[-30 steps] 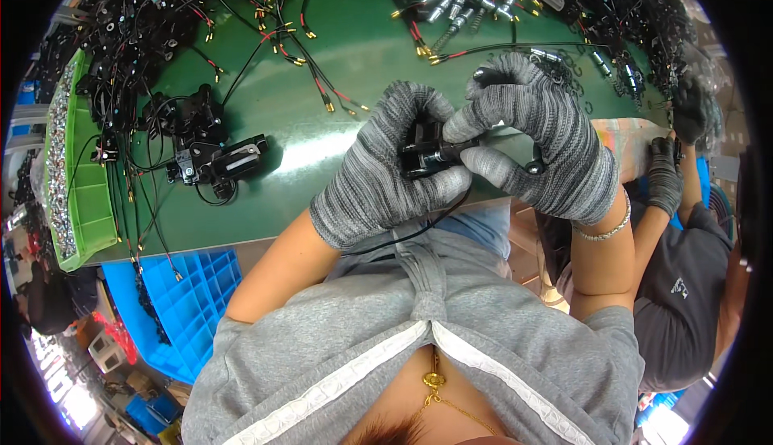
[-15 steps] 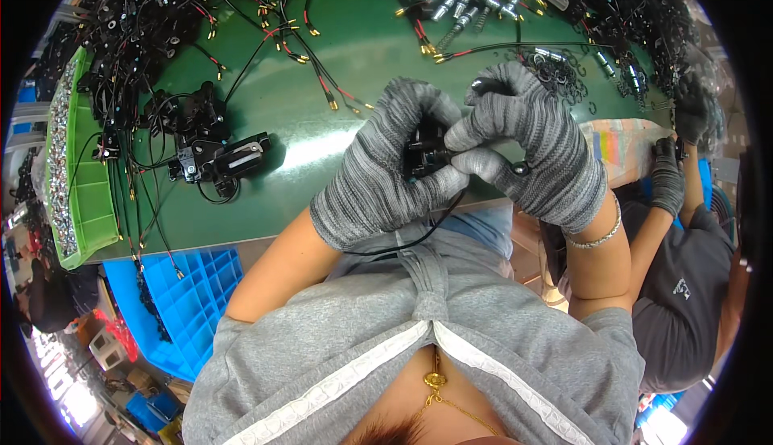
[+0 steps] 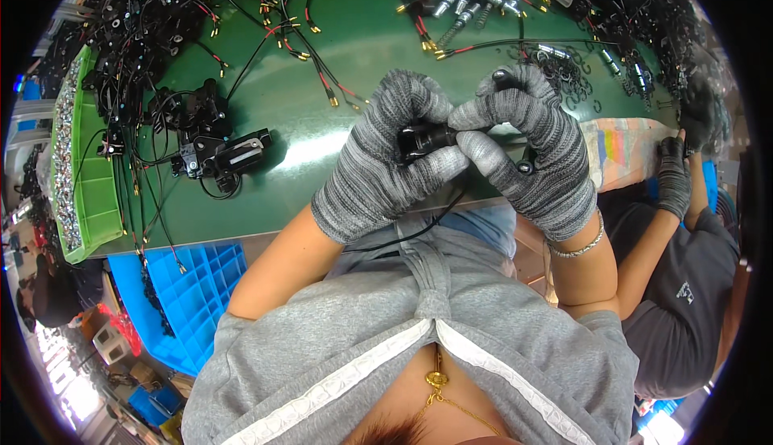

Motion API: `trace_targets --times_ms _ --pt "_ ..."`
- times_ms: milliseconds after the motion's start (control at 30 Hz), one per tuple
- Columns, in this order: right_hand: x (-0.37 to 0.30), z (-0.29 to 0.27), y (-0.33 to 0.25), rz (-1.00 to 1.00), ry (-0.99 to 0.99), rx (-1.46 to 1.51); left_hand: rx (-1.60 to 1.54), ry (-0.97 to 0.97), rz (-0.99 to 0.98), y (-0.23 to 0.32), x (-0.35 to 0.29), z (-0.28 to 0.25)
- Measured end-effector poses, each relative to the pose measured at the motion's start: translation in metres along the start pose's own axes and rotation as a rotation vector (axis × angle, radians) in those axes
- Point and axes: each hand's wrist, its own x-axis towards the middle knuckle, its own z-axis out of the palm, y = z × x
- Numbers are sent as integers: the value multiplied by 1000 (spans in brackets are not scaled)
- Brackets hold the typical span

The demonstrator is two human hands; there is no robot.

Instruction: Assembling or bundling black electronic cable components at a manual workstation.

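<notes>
Both of my hands wear grey knit gloves and meet over the near edge of the green table (image 3: pixel 338 67). My left hand (image 3: pixel 382 163) wraps around a small black cylindrical part (image 3: pixel 425 137), and a thin black wire (image 3: pixel 419 228) hangs from it toward my lap. My right hand (image 3: pixel 527 151) pinches the same black part from the right with thumb and forefinger. Most of the part is hidden between the fingers.
A black assembled unit with wires (image 3: pixel 217 151) lies left of my hands. Tangled black leads with red and gold tips (image 3: pixel 161 18) cover the far table. A green tray of small metal pieces (image 3: pixel 72 171) sits at left, a blue crate (image 3: pixel 189 292) below. A co-worker's gloved hand (image 3: pixel 672 175) is at right.
My hands have stayed together on the black part, with only small shifts of the right fingers around it. Nothing else has moved.
</notes>
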Motion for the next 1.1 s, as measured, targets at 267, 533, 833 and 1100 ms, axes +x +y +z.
trace_targets --times_ms 267,533,833,1100 --pt "16 -6 28 104 89 -304 -123 21 -123 5 -2 3" --pt "26 -9 19 24 415 364 256 -39 67 4 -3 0" --pt "28 -21 4 -262 418 1408 314 -50 149 -2 -1 -1" --pt "28 -10 0 -252 371 1498 171 -47 51 -1 -3 3"
